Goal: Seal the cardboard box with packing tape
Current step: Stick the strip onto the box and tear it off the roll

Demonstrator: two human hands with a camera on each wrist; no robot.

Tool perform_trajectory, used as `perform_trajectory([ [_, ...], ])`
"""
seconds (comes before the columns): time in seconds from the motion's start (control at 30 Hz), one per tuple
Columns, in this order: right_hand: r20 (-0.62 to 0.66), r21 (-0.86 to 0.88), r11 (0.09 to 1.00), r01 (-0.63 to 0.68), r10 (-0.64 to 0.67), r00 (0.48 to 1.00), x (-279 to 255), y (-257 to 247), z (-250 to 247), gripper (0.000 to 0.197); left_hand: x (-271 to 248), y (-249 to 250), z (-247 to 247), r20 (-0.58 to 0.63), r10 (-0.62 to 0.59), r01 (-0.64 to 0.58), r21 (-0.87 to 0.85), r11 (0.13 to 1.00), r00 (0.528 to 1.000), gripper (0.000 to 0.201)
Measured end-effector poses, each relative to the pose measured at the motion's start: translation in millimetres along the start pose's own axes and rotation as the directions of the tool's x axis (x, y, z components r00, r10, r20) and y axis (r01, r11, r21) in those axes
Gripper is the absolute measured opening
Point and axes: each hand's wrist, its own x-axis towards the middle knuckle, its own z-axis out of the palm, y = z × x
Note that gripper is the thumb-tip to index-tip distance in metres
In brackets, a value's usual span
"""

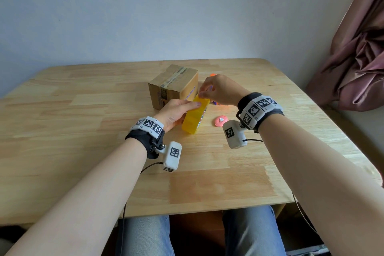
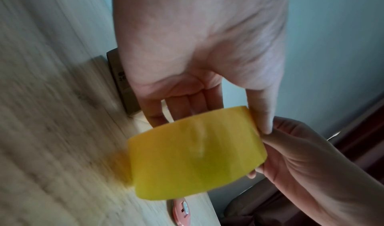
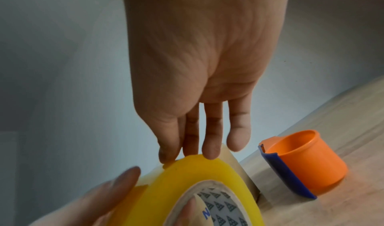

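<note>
A small cardboard box (image 1: pixel 173 85) stands near the middle of the table with a strip of old tape along its top seam. In front of it my left hand (image 1: pixel 187 108) holds a yellow roll of packing tape (image 1: pixel 195 117) upright on edge. The thumb lies on the roll's (image 2: pixel 195 154) rim and the fingers (image 2: pixel 180 108) reach behind it. My right hand (image 1: pixel 202 94) pinches at the top of the roll (image 3: pixel 187 180), its fingertips (image 3: pixel 209 152) on the outer layer. Whether a loose end is lifted is unclear.
A small pink cutter (image 1: pixel 220 120) lies on the wooden table (image 1: pixel 83 151) just right of the roll. An orange and blue tape dispenser (image 3: pixel 301 160) sits beyond my right hand, next to the box. A pink curtain (image 1: pixel 357 58) hangs at the right.
</note>
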Motion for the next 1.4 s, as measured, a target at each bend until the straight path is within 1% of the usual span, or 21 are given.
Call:
perform_trajectory([
  [0.07,0.019,-0.047,0.999,-0.005,0.006,1.000,4,2,4,0.021,-1,-2,0,0.003,0.025,-0.025,0.001,1.000,1.000,0.014],
  [0.17,0.049,-0.095,0.995,-0.010,0.015,0.999,8,4,9,0.029,2,-4,-2,-0.037,0.054,-0.052,0.054,0.997,0.998,0.019],
  [0.23,0.086,-0.111,0.994,-0.002,0.011,0.996,5,3,8,0.028,4,-4,-1,-0.077,0.054,-0.049,0.064,0.997,0.996,0.025],
  [0.3,0.095,-0.061,0.998,0.001,0.004,0.995,0,-2,2,0.021,8,-3,-1,-0.145,0.062,-0.054,0.061,0.997,0.987,0.026],
  [0.33,0.080,-0.009,1.000,0.002,-0.002,0.997,-2,-5,-3,0.018,10,-3,-2,-0.187,0.056,-0.048,0.046,0.998,0.981,0.027],
  [0.37,0.033,0.044,0.999,0.008,-0.009,0.999,-2,-7,-8,0.016,12,-3,-4,-0.220,0.036,-0.034,0.011,0.999,0.975,0.029],
  [0.4,-0.039,0.092,0.996,0.017,-0.014,0.999,-2,-9,-15,0.015,13,-4,-6,-0.225,0.011,-0.017,-0.025,1.000,0.974,0.032],
  [0.43,-0.109,0.143,0.989,0.023,-0.008,0.994,0,-9,-20,0.014,14,-5,-7,-0.207,-0.006,-0.003,-0.044,0.999,0.978,0.035],
  [0.47,-0.153,0.180,0.983,0.033,-0.005,0.988,1,-9,-26,0.013,14,-5,-7,-0.180,-0.008,0.002,-0.031,1.000,0.984,0.033],
  [0.5,-0.157,0.188,0.982,0.029,0.001,0.988,2,-8,-28,0.013,14,-4,-6,-0.155,-0.001,0.001,0.001,1.000,0.988,0.030],
  [0.53,-0.120,0.161,0.987,0.016,0.003,0.993,0,-7,-29,0.014,14,-3,-5,-0.144,0.009,-0.004,0.034,0.999,0.990,0.027],
  [0.6,0.005,0.070,0.997,-0.032,0.032,0.999,-2,-1,-22,0.013,13,-1,-1,-0.131,0.024,-0.014,0.076,0.997,0.991,0.027],
  [0.67,0.072,0.052,0.995,-0.085,0.081,0.994,-3,3,-11,0.013,13,-1,0,-0.110,0.047,-0.036,0.103,0.994,0.993,0.029],
  [0.77,0.039,0.102,0.984,-0.145,0.141,0.989,-2,4,-2,0.018,12,-2,-1,-0.101,0.062,-0.050,0.122,0.991,0.993,0.031],
  [0.9,-0.021,0.131,0.981,-0.144,0.148,0.989,-1,0,-2,0.007,10,0,-1,-0.108,0.060,-0.046,0.124,0.991,0.992,0.030],
  [1.0,-0.046,0.102,0.985,-0.142,0.147,0.988,1,-2,-1,0.009,8,1,-1,-0.103,0.059,-0.046,0.123,0.991,0.993,0.025],
  [1.07,-0.059,0.070,0.989,-0.131,0.135,0.989,3,-1,3,0.014,7,0,0,-0.110,0.062,-0.048,0.124,0.991,0.992,0.024],
  [1.17,-0.058,0.002,0.994,-0.110,0.110,0.992,7,1,11,0.022,8,-2,0,-0.124,0.073,-0.058,0.118,0.991,0.990,0.033],
  [1.23,-0.039,-0.022,0.993,-0.115,0.114,0.993,7,0,13,0.023,9,-3,0,-0.132,0.085,-0.068,0.129,0.989,0.988,0.038],
  [1.4,0.003,-0.021,0.991,-0.135,0.135,0.991,4,-2,8,0.030,8,-1,5,-0.145,0.106,-0.080,0.174,0.982,0.984,0.035],
])
